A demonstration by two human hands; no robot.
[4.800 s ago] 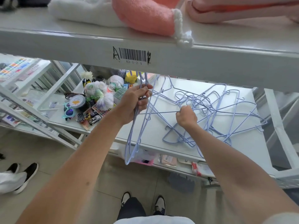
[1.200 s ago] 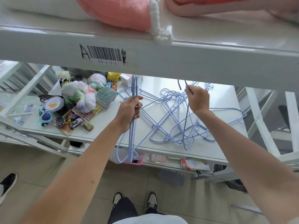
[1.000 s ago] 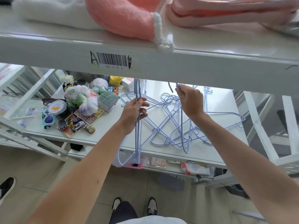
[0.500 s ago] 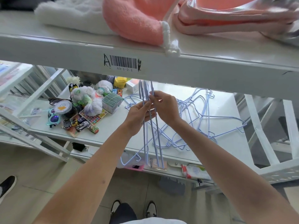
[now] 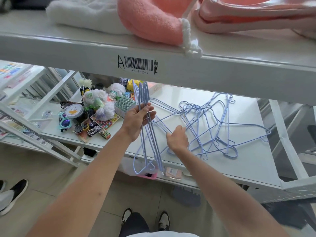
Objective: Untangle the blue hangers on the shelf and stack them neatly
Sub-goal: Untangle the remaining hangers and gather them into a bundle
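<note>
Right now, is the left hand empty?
No, the left hand holds a bundle of blue hangers upright by their necks, in front of the shelf.

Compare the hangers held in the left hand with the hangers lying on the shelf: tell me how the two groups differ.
The held bunch is lined up, hooks together at the top, hanging upright from the left hand past the shelf edge. The shelf pile lies flat, spread wide, its wires crossing at all angles. The bunch is gripped; the right hand is at the pile's near edge, and its grip is not visible. Both groups are thin blue wire hangers.
</note>
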